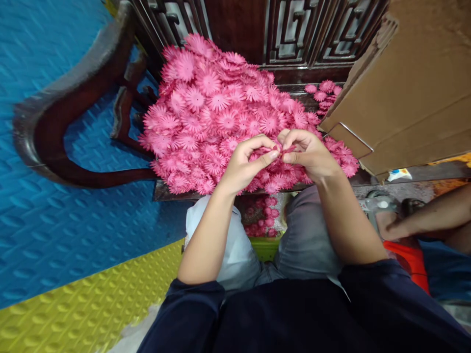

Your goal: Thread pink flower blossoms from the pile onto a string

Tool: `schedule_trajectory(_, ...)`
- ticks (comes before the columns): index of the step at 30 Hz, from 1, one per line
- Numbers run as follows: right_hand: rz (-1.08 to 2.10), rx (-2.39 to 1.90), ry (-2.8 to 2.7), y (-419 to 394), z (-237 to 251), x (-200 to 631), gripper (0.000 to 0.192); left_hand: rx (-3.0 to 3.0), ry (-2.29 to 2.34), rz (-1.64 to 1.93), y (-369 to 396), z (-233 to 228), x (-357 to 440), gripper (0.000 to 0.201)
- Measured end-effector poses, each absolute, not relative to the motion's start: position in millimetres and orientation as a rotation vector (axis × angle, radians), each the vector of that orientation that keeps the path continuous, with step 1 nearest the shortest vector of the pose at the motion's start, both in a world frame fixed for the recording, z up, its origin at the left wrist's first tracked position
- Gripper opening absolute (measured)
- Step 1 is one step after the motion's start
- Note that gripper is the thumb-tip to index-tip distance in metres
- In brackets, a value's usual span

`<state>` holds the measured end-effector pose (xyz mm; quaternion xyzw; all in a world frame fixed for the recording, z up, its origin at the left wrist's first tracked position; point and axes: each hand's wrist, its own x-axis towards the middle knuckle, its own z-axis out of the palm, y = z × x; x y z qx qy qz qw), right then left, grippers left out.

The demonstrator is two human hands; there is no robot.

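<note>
A big heap of pink artificial flower heads (217, 108) lies on a dark wooden chair seat (172, 192). My left hand (248, 164) and my right hand (307, 154) meet just above the heap's near edge. Together their fingertips pinch one small pink flower piece (281, 151), mostly hidden by the fingers. My forearms reach out from dark blue sleeves over my knees.
A cardboard box (408, 83) stands at the right, with a few pink flowers (324, 93) behind it. More flowers (263, 220) lie on the floor between my knees. Blue foam mat (73, 196) and yellow foam mat (91, 304) cover the floor at left. Another person's arm (427, 218) rests at right.
</note>
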<state>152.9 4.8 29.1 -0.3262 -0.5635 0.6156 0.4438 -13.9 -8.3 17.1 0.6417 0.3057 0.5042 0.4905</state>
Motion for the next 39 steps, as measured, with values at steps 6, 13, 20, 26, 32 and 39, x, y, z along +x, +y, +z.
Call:
schedule_trajectory(6, 1.578, -0.723, -1.469, 4, 32, 160, 0.030, 1.597, 0.745, 1.189, -10, 22, -12, 0.032)
schedule_trajectory(13, 1.579, -0.681, -1.549, 8, 31, 160, 0.029, 1.631, 0.788, 1.233, -13, 23, -9, 0.034)
schedule_trajectory(20, 1.510, -0.757, -1.566, 12, 36, 160, 0.035, 1.567, 0.890, 1.428, -13, 15, -2, 0.036)
schedule_trajectory(26, 1.541, -0.913, -1.334, 9, 27, 151, 0.047, 1.367, 0.885, 1.315, -2, 7, -5, 0.041)
schedule_trajectory(32, 1.626, -0.918, -1.288, 7, 24, 148, 0.041, 1.257, 0.753, 1.068, 0, 9, -15, 0.037)
schedule_trajectory(39, 1.597, -0.941, -1.405, 7, 31, 152, 0.042, 1.330, 0.844, 1.153, -6, 7, -14, 0.035)
